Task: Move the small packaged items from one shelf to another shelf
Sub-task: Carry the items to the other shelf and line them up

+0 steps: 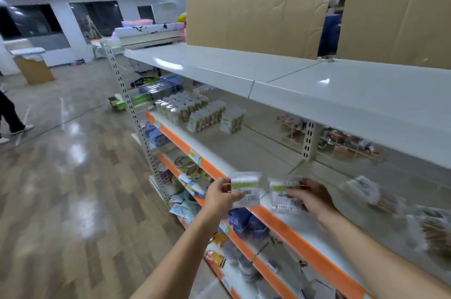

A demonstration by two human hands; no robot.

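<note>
My left hand (220, 195) pinches a small clear packet with a green label (246, 189) just off the orange-edged white shelf (288, 230). My right hand (311, 197) curls round a second, matching clear packet (284, 195) above that shelf's board.

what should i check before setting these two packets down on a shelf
1. Left hand grips its packet: ok.
2. Right hand grips the second packet: ok.
3. Bare space on the orange-edged shelf past the stacked packs: ok.
4. Top white shelf bare in front: ok.
5. Packets undamaged: cannot tell, blurred.
6. Loose bags by the right hand out of the path: cannot tell.
</note>
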